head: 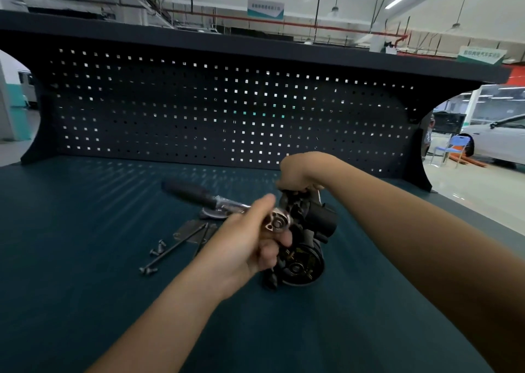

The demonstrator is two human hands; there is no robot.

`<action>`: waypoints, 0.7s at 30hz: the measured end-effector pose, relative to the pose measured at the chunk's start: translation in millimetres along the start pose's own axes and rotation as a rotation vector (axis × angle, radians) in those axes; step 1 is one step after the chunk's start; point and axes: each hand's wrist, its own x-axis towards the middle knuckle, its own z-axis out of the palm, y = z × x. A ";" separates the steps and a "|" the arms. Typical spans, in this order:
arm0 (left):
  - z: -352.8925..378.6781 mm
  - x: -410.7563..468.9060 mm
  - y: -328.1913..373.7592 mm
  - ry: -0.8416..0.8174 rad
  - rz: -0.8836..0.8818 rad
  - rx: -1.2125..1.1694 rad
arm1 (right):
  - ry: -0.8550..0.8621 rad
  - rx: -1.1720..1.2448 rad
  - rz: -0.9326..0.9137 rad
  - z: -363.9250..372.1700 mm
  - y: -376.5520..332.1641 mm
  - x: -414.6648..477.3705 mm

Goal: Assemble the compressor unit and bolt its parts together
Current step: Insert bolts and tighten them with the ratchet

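Compressor (308,247) on the counter (85,230), held by both hands.
The right hand (298,171) has its fingers clenched over the far end; the left hand (250,239) fingers pinch a small metal fitting (277,223) at its side. Long bolts (176,247) and a wrench (199,195) lie just left.

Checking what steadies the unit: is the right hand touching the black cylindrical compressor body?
Touching. The head view shows the right hand curled over the upper end of the black cylindrical compressor body.
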 end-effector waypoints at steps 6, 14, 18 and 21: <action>-1.7 1.1 -5.4 -0.088 -0.171 -0.430 | 0.082 0.096 0.019 5.3 -1.5 5.8; -0.6 7.3 0.9 0.146 0.452 1.077 | 0.197 0.103 0.068 15.6 6.6 1.6; -3.2 11.6 -3.8 0.097 0.294 0.728 | 0.186 0.085 0.020 16.6 -0.2 7.2; -5.6 9.8 -9.6 0.017 0.051 0.060 | 0.174 0.098 -0.011 14.7 0.0 9.5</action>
